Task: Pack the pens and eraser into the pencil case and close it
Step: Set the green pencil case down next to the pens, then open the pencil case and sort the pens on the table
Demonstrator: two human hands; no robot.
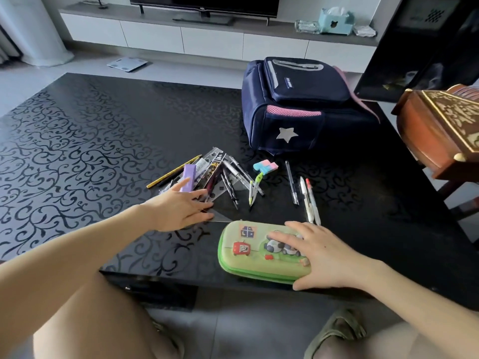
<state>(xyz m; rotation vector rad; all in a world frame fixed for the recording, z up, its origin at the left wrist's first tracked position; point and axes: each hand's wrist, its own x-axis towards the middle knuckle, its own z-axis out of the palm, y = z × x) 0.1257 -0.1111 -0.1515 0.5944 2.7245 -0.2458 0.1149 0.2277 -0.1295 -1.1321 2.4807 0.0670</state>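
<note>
Your right hand (318, 252) rests flat on the closed pencil case (261, 252); your left hand (178, 208) reaches into the pile of stationery.

The green pencil case lies shut near the front edge of the black patterned table (77, 141), your right hand's fingers spread across its lid and the thumb against its near edge, gripping nothing. Your left hand is open with fingers spread, fingertips touching a clear ruler (215, 167) and a purple case (188, 177) in the heap of pens (230, 177); it pinches nothing. The pink-and-blue eraser (265, 167) lies apart, just behind the pile, with three more pens (308, 198) to its right. A navy backpack (298, 104) stands behind them.
</note>
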